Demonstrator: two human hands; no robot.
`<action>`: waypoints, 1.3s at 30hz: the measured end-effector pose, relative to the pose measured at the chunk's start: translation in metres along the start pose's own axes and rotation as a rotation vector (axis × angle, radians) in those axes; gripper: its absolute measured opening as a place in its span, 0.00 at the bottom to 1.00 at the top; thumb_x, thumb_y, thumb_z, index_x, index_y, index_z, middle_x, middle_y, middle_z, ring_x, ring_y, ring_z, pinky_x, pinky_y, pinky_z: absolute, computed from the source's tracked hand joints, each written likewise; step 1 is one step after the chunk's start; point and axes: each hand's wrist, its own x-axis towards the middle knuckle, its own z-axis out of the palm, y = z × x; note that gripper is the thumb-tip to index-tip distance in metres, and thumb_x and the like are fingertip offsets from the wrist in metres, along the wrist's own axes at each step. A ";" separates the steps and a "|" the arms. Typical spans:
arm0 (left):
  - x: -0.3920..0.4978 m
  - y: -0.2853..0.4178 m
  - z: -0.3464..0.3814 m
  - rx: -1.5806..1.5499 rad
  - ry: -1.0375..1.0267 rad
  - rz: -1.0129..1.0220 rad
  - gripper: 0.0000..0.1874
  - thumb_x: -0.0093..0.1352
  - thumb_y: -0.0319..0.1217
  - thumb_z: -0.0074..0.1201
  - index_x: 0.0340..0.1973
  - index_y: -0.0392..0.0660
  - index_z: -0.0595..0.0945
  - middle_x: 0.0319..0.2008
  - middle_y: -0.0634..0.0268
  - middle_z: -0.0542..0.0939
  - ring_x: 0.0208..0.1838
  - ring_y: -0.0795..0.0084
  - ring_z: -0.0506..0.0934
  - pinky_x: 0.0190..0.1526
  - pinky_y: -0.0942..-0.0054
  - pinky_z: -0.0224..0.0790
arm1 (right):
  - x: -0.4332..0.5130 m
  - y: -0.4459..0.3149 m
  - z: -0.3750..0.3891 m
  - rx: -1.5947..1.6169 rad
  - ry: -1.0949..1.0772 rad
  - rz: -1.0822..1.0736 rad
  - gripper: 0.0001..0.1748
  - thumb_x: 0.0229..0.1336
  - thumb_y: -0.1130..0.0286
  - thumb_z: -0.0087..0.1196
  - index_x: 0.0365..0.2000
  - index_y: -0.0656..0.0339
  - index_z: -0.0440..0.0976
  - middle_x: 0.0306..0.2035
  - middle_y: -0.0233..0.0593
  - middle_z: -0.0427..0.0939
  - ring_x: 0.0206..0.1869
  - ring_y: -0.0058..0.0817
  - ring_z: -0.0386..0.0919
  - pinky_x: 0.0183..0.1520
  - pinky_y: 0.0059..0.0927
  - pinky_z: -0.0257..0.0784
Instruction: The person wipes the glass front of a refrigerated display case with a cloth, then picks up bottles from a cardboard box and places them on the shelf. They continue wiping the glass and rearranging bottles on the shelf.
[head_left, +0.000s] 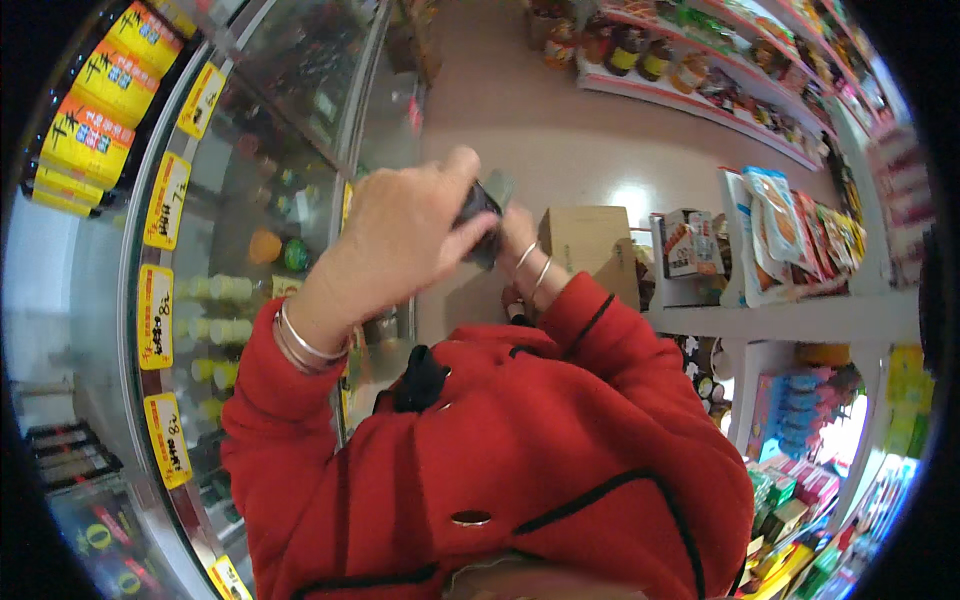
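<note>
My left hand (409, 217), with a silver bangle at its wrist, is raised near the middle of the view. Its thumb and fingers close around a small dark object (484, 225), whose kind I cannot make out. My right hand (517, 229), wearing two bangles, is at the far side of the same object, partly hidden behind it. Whether its fingers grip the object cannot be seen. Something pale and blurred (497, 187) shows just beyond the dark object. Both arms wear red sleeves.
A glass display case (154, 300) with yellow handwritten tags runs along the left. A cardboard box (589, 240) stands on the floor ahead. White shelving (787, 319) with packaged goods is at the right; a low shelf (697, 101) with jars stands farther off.
</note>
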 end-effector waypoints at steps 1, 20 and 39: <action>-0.001 -0.011 0.005 0.013 0.014 -0.084 0.19 0.62 0.38 0.65 0.36 0.42 0.71 0.20 0.51 0.77 0.27 0.44 0.78 0.27 0.54 0.68 | 0.013 0.000 0.005 0.170 0.118 0.153 0.14 0.62 0.64 0.50 0.35 0.65 0.79 0.34 0.43 0.81 0.35 0.34 0.80 0.38 0.40 0.77; -0.140 -0.188 0.362 -0.084 -0.268 -1.042 0.18 0.65 0.37 0.61 0.43 0.43 0.71 0.28 0.47 0.82 0.33 0.42 0.81 0.35 0.47 0.73 | 0.098 0.073 -0.192 0.507 -0.075 0.749 0.27 0.66 0.48 0.47 0.48 0.63 0.76 0.53 0.47 0.77 0.54 0.46 0.74 0.60 0.49 0.70; -0.253 -0.388 0.711 -0.018 -0.290 -1.455 0.20 0.64 0.37 0.63 0.46 0.45 0.73 0.35 0.48 0.83 0.42 0.44 0.81 0.41 0.49 0.73 | 0.076 0.200 -0.266 -0.567 -0.126 0.569 0.19 0.64 0.58 0.52 0.48 0.60 0.72 0.49 0.40 0.75 0.52 0.38 0.75 0.54 0.41 0.75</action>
